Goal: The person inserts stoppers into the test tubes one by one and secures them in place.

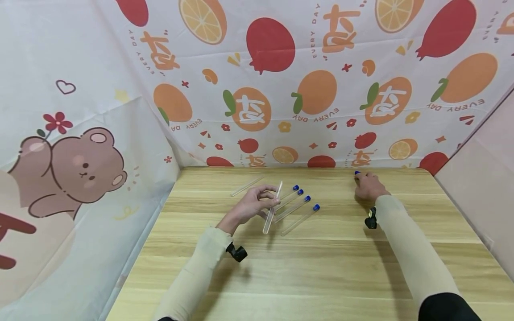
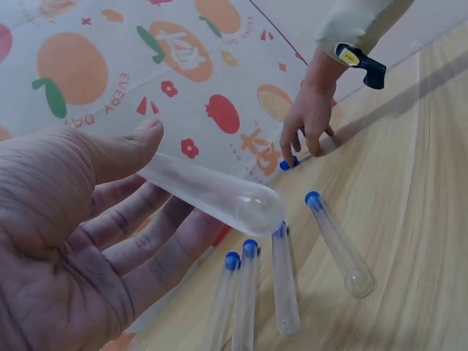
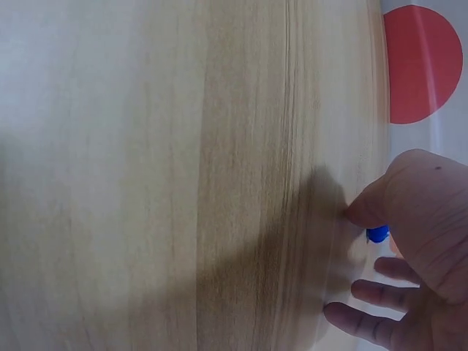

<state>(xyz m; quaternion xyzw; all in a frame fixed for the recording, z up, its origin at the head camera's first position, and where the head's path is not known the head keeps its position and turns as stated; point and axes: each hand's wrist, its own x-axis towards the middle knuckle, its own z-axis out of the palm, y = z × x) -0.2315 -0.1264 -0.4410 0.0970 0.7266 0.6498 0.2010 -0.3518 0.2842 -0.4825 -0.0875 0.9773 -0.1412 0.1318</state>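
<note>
My left hand (image 1: 257, 203) pinches a clear, uncapped test tube (image 2: 219, 194) between thumb and fingers, its rounded end pointing down toward me. Its open end tilts up and away in the head view. Several clear test tubes with blue caps (image 1: 300, 220) lie side by side on the table, just right of the left hand. At the table's back edge, the right hand (image 1: 370, 186) reaches down with thumb and fingertips around a small blue cap (image 3: 377, 234). The right index finger is mostly hidden in the right wrist view.
Another clear tube (image 1: 246, 186) without a visible cap lies behind the left hand. The wooden table (image 1: 321, 276) meets a fruit-print cloth (image 1: 281, 111) at the back. A bear-print cloth (image 1: 88, 169) hangs at the left, and a pale wall (image 1: 486, 178) stands at the right.
</note>
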